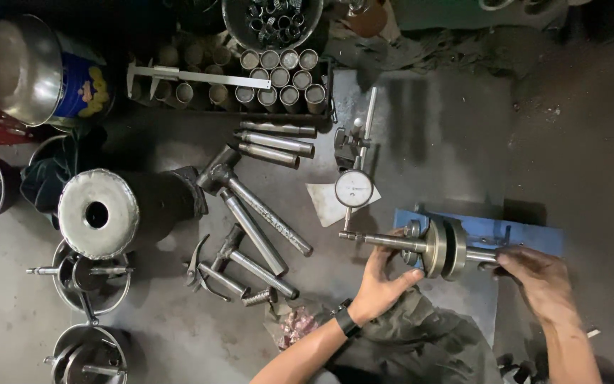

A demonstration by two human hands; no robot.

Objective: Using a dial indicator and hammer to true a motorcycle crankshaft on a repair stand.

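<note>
A steel shaft (385,242) with two thick discs (445,248) on it lies across a blue fixture (527,233). My left hand (381,281) rests under the shaft's left part, thumb and fingers touching it. Over at the right end of the shaft, my right hand (534,274) grips it beside the discs. A dial gauge (354,188) on a stand (358,135) sits just behind, its stem pointing down toward the shaft.
Steel rods and hammers-like tools (257,213) lie left of the shaft. A tray of metal sleeves (278,78) with a caliper (200,76) stands behind. A thick steel cylinder (101,213), bowls (90,281) and a tin (44,71) fill the left side. A rag (421,334) lies on my lap.
</note>
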